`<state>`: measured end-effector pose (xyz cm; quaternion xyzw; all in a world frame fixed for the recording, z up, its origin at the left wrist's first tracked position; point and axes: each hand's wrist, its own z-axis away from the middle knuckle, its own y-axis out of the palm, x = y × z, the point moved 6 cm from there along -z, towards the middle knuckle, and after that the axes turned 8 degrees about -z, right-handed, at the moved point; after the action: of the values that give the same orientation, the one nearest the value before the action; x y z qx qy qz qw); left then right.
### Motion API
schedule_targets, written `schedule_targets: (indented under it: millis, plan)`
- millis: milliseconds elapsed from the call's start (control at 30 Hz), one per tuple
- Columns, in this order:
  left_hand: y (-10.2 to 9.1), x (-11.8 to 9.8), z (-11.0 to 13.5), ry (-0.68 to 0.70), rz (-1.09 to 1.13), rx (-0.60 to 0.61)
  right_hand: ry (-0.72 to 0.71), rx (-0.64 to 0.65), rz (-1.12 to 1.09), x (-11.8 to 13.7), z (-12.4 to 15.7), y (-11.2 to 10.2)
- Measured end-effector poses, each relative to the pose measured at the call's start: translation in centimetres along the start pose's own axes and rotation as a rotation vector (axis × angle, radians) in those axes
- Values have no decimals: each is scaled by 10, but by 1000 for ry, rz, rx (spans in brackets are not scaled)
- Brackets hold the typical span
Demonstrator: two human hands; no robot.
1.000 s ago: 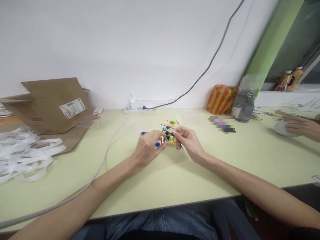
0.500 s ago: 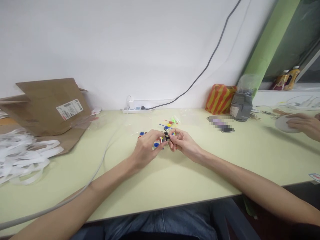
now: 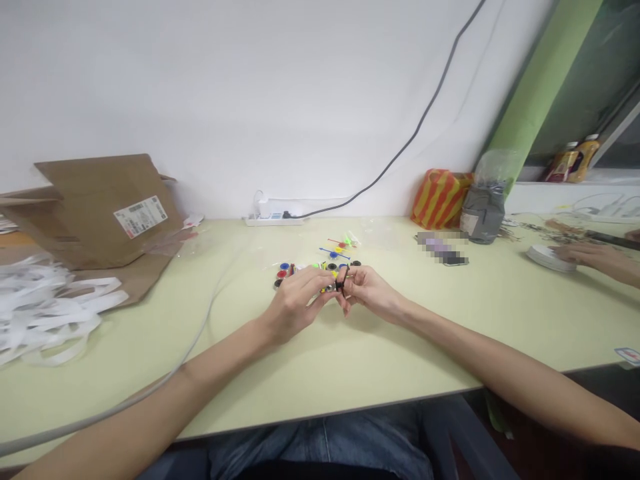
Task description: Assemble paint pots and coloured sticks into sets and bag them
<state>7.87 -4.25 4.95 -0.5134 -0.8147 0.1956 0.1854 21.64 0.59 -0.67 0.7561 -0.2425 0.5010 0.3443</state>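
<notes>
Got a small black plastic piece (image 3: 341, 285) pinched between thumb and fingertips of the right hand (image 3: 373, 293), held up just over the worktop (image 3: 380, 360). The left hand (image 3: 295, 305) comes in from the other side, fingers curled and right beside the piece, though I can't tell if they touch it. Both forearms angle inward. Colorful plastic parts (image 3: 305, 270) lie just behind the hands. Far right, someone else's hand (image 3: 593, 259) rests by a white disc (image 3: 550, 259).
</notes>
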Motion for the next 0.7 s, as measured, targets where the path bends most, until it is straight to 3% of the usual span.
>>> schedule_targets:
  millis: [433,700]
  plan:
    - [-1,-4,0,1,17,-8,-7,-19,81,5,4,7]
    - [-6,8,-10,-71,-104,19,-175,-180,248,42,7,16]
